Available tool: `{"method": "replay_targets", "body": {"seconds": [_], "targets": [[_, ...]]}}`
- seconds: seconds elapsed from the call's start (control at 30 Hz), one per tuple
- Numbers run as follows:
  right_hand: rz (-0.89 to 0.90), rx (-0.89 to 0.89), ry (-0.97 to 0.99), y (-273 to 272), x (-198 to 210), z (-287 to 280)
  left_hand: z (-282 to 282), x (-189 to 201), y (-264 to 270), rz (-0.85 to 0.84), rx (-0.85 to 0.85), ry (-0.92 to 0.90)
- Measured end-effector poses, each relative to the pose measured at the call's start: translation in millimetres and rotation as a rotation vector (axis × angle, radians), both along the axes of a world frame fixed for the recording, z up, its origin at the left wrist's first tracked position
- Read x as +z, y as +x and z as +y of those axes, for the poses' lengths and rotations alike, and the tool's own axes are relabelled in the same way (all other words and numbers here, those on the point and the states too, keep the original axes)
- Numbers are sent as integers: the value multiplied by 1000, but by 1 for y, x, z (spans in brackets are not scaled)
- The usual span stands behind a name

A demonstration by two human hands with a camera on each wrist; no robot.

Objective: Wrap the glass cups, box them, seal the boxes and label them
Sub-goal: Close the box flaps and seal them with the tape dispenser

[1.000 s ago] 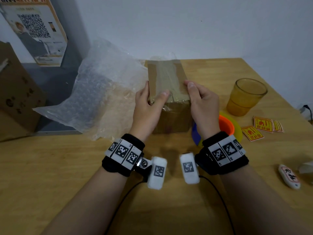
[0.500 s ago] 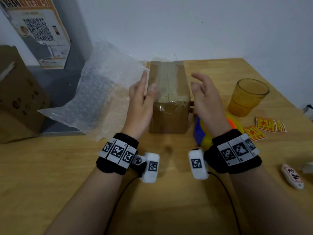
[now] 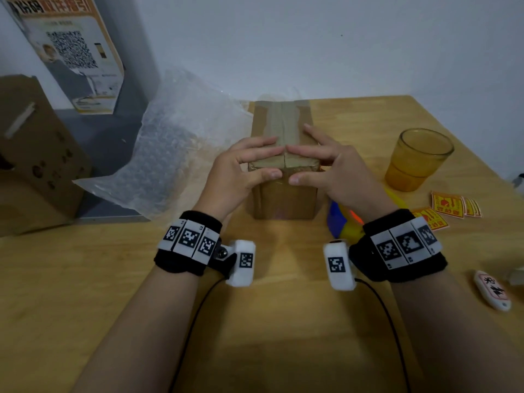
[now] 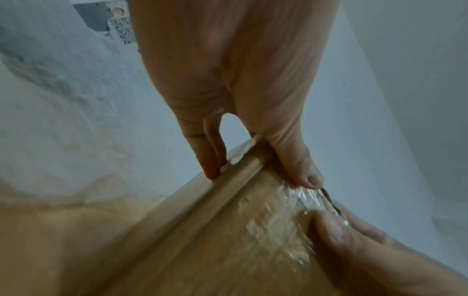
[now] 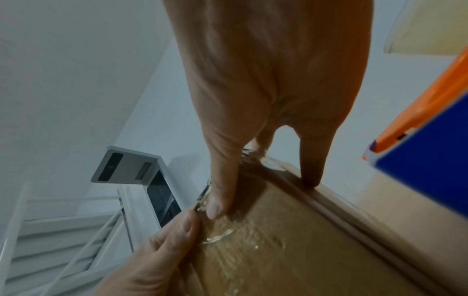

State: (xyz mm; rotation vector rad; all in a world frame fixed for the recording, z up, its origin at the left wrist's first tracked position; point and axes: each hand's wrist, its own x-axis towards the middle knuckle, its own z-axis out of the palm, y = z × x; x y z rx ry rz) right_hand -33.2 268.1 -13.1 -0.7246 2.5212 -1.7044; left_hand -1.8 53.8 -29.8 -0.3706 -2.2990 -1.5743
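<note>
A tall cardboard box (image 3: 283, 199) stands on the wooden table (image 3: 85, 279), its top seam covered with clear tape. My left hand (image 3: 272, 163) and right hand (image 3: 293, 165) meet at its near top edge. Straight fingers lie on the top and both thumbs press the wrinkled tape on the front face. The left wrist view shows my left hand (image 4: 258, 170) over the box (image 4: 202, 240) edge. In the right wrist view, my right hand (image 5: 264, 190) presses the box (image 5: 303, 250) likewise. An amber glass cup (image 3: 419, 160) stands unwrapped to the right.
A bubble wrap sheet (image 3: 175, 154) lies left of the box. A blue, orange and yellow tape dispenser (image 3: 343, 222) sits beside my right wrist. Orange label stickers (image 3: 448, 205) and a small white tool (image 3: 492, 290) lie at the right. A large carton (image 3: 34, 154) stands off the table's left.
My hands let go of the box and hovered beside it half a second ago. Both have now come down on the near top edge, thumbs pressing the tape.
</note>
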Motion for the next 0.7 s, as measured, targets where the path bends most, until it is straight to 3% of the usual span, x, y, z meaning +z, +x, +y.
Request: {"method": "replay_targets", "body": {"seconds": [0.27, 0.4, 0.7], "targets": [[-1, 108, 141, -2, 2, 13, -25, 8, 1, -82, -150, -6], [-39, 107, 71, -1, 3, 14, -31, 3, 8, -151, -233, 136], [-235, -48, -273, 7, 3, 12, -20, 7, 20, -207, -179, 218]]}}
